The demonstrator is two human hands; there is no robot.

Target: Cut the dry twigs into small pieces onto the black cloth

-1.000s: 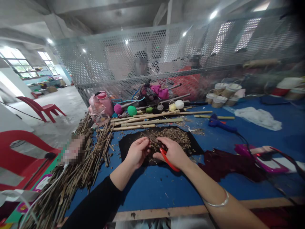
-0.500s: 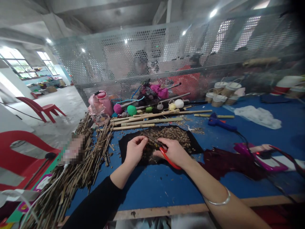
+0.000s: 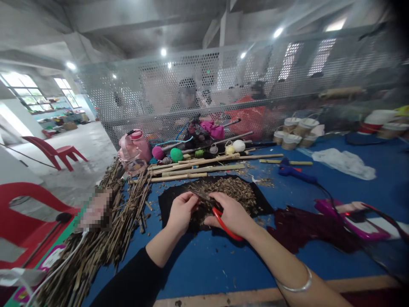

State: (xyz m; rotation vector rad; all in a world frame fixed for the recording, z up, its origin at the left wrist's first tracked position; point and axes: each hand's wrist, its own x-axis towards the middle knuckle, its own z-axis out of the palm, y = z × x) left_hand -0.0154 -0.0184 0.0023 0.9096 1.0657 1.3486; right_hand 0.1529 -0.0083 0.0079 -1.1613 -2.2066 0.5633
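Observation:
My right hand (image 3: 233,215) is closed around red-handled scissors (image 3: 223,224), their dark blades pointing up and left. Just left of the blades, my left hand (image 3: 182,211) pinches its thumb and fingertips together; what lies between them is too small to make out. Both hands are over a black cloth (image 3: 168,198) spread on the table. A heap of short brown cut pieces (image 3: 236,189) covers much of that cloth, partly hidden by my hands.
Bundled dry brown stalks (image 3: 105,238) lie to the left. Bamboo sticks (image 3: 204,168) and yarn balls (image 3: 176,154) sit behind the cloth. Rightward are a blue glue gun (image 3: 295,171), dark red cloth (image 3: 306,228) and small pots (image 3: 291,141). A perforated metal screen (image 3: 153,94) closes off the back.
The camera view has shifted slightly, so the table's contents appear a little lower. Both hands keep nearly the same places over the cloth, with the scissors still in the right hand.

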